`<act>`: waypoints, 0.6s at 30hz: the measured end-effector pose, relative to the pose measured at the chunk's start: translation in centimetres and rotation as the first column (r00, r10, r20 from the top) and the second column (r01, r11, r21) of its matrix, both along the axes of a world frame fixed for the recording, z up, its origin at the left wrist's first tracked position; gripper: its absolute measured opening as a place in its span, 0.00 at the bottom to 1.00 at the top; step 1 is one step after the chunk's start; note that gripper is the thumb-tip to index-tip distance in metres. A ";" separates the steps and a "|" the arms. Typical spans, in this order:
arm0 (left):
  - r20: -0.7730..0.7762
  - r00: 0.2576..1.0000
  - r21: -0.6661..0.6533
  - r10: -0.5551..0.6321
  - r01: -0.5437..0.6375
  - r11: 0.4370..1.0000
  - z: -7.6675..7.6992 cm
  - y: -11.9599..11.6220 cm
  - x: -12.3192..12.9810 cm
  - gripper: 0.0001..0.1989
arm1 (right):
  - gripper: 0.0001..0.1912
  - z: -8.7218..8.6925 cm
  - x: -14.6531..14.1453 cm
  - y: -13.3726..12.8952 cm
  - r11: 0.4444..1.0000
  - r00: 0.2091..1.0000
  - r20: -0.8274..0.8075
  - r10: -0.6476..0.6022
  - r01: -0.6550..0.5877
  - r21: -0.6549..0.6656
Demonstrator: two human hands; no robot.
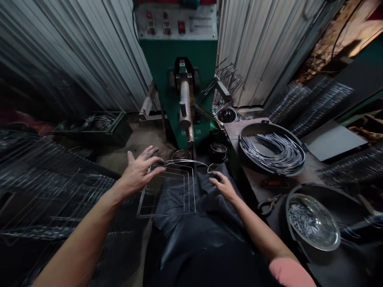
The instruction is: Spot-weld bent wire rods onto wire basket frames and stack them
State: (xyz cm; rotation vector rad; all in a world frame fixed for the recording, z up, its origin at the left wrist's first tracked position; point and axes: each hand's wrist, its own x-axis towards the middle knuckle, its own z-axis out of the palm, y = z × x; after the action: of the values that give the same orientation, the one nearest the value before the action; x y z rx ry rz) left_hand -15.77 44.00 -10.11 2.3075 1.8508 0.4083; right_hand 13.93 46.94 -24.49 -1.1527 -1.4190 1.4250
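A rectangular wire frame lies over the dark apron on the lap. My left hand grips the top left corner of the frame, some of its fingers raised. A thin curved wire runs from this hand across the frame's top to the right. Its right end bends down in a loop, where my right hand pinches it with thumb and fingers. In front of both hands stands a green machine with a metal arm pointing toward me.
At right, a table bears a round pan of curved wires, pliers and a metal bowl of small metal pieces. Wire racks pile up at left, beside a green bin.
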 end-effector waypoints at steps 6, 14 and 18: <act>-0.067 0.994 0.004 -0.085 0.086 0.996 4.0 0.3 3.2 0.21 | 0.16 0.6 -1.5 5.5 1.000 1.000 -0.023 0.020 -0.020 -0.006; -0.036 0.998 -0.192 -0.049 0.041 0.980 4.8 3.8 9.3 0.21 | 0.14 -1.7 -3.5 9.2 0.978 0.992 -0.127 0.005 -0.031 -0.206; 0.084 0.996 -0.381 0.009 0.024 0.924 3.2 4.2 8.5 0.20 | 0.15 -3.9 -3.5 8.3 0.977 0.992 -0.125 0.001 -0.028 -0.213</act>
State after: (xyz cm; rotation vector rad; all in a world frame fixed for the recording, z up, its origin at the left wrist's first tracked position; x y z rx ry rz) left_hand -7.24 48.22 -6.95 2.0028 1.7014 0.1240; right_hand 10.43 55.23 -28.43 -1.1651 -1.2117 1.6626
